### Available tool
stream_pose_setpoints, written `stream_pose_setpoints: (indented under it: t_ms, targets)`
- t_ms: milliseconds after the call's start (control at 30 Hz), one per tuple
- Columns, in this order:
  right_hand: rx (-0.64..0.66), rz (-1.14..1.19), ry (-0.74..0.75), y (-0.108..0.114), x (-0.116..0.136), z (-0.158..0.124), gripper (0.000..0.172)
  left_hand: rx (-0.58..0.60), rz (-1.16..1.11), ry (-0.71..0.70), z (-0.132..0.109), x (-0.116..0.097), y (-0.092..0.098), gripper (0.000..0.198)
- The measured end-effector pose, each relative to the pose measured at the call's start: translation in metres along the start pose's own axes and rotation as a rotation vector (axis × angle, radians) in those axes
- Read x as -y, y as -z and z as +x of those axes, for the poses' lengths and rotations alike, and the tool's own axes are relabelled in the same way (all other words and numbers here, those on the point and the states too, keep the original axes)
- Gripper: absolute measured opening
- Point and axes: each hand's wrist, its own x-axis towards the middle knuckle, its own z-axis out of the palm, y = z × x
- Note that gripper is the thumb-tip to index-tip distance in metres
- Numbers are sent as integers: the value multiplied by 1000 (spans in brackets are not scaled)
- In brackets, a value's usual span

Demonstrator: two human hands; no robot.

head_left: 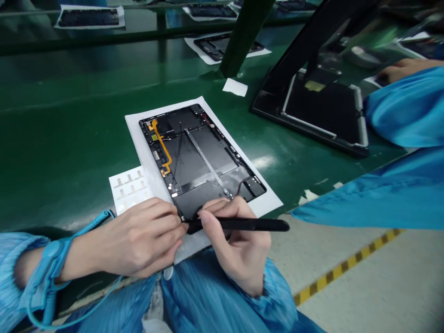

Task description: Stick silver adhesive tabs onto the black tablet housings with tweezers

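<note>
Head view, and here we are over the green bench, with the open tablet housing lying flat, inner side up, mid-picture on a white paper sheet! Its long axis runs from eleven o'clock down to five, the five o'clock end nearest the person. A silver strip follows nearly that same line across the middle, while an orange ribbon hugs the nine-to-ten o'clock side.

Now the hands, taking the housing as the dial's centre. At seven, the left hand, a blue wrist strap behind it: fingers bunched together, tips at the near-left corner; whether they grip anything, I cannot tell. At five, the right hand, thumb and fingers closed on a slim black tool. Its blunt end points to three o'clock, its other end to nine, in by the near corner beside the left fingertips; the very tip is hidden.

Around the dial! A label sheet at eight, a white paper scrap at one, a black stand at two, and beyond it a co-worker's blue sleeve. Another housing sits at twelve, partly behind a green post.
</note>
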Motion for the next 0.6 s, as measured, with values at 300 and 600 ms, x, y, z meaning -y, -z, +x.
stream_pose_setpoints:
  t_ms: [300,600]
  targets:
    - [-84,88,-2,-1,-5,-4,18,-48,33,59,-2,8,1,13]
    - [-79,33,-8,0,-5,-6,18,5,62,61,-1,11,3,13]
